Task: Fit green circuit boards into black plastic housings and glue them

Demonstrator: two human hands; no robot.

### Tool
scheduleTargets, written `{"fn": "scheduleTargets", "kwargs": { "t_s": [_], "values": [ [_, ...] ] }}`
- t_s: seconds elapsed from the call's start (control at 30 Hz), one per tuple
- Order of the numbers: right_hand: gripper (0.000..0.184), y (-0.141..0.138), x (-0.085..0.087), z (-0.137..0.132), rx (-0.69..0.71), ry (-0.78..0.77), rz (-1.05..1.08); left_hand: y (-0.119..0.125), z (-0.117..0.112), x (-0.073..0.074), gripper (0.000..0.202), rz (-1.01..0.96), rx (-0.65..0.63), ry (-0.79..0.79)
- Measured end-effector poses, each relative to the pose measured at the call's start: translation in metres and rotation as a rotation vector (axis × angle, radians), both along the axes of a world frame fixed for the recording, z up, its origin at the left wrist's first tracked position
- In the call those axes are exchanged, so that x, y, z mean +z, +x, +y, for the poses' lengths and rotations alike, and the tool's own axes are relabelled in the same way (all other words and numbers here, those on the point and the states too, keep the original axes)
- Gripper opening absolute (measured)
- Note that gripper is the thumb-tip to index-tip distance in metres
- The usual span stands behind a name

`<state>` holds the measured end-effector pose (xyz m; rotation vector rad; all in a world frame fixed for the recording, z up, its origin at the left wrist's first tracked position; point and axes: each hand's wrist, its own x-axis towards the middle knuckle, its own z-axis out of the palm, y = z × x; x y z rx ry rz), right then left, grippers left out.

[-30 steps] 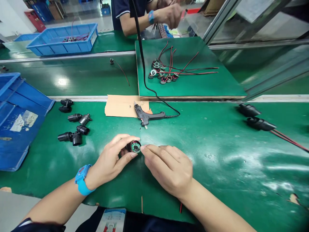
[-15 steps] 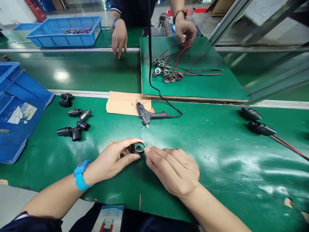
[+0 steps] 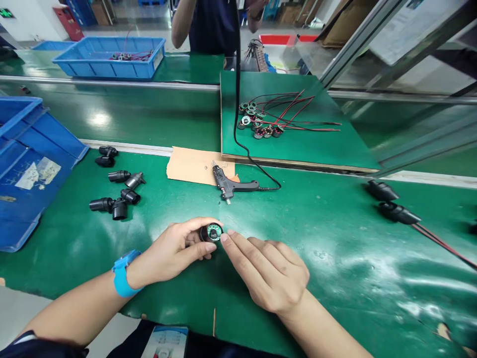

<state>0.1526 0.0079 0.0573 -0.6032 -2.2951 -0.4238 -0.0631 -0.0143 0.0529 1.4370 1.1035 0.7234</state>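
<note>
My left hand (image 3: 182,243) is wrapped round a small black camera housing (image 3: 204,232), its open end facing right and toward me. Inside that end sits a round green circuit board (image 3: 214,232) with a dark centre. At the rim of the board are the fingertips of my right hand (image 3: 268,271), its fingers bent and close together; whether something small is pinched there is hidden. Beyond my hands a black glue gun (image 3: 234,185) lies partly on a piece of tan cardboard (image 3: 186,165), with its cable running up and away.
Several black housings (image 3: 119,209) lie at left beside a tilted blue bin (image 3: 33,174). Two more, one with red wires (image 3: 398,213), lie at right. A raised green board (image 3: 298,149) carries several wired circuit boards (image 3: 257,121). Behind are a blue tray (image 3: 108,69) and another person (image 3: 212,25).
The view has tilted up slightly. The other person's hands have drawn back from the wired boards, leaving the wires lying down. My right fingertips shifted slightly along the housing's rim; my left hand keeps its hold.
</note>
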Motion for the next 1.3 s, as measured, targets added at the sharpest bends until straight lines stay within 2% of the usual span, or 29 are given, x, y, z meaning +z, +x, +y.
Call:
{"fn": "scheduleTargets", "kwargs": {
  "t_s": [0.23,0.4,0.5,0.63,0.7,0.77,0.93,1.1,1.3],
  "values": [
    [0.025,-0.005,0.006,-0.007,-0.039,-0.009,-0.115,0.001,0.002,0.007,0.034,0.031,0.040,0.070],
    [0.024,-0.009,0.005,-0.011,-0.067,-0.025,-0.145,0.003,0.002,0.003,0.028,0.059,0.064,0.059],
    [0.022,-0.008,-0.002,-0.009,-0.026,-0.181,-0.026,0.003,0.003,0.000,0.025,0.039,0.100,0.062],
    [0.013,-0.008,-0.006,-0.005,-0.038,-0.507,0.179,0.003,0.003,-0.006,0.025,0.015,0.109,0.065],
    [0.009,-0.009,-0.005,-0.005,-0.033,-0.590,0.205,0.004,0.002,-0.007,0.025,0.028,0.117,0.065],
    [0.010,-0.011,-0.004,-0.006,-0.036,-0.562,0.206,0.005,0.003,-0.008,0.025,0.056,0.129,0.077],
    [0.013,-0.013,-0.006,-0.013,-0.107,-0.352,0.081,0.006,0.004,-0.003,0.032,0.154,0.127,0.182],
    [0.023,-0.009,-0.009,-0.020,-0.087,-0.190,-0.076,0.006,0.002,-0.002,0.037,0.245,0.102,0.241],
    [0.020,-0.013,-0.002,-0.018,-0.080,-0.045,-0.153,0.005,0.004,-0.005,0.034,0.230,0.106,0.179]
  ]
}}
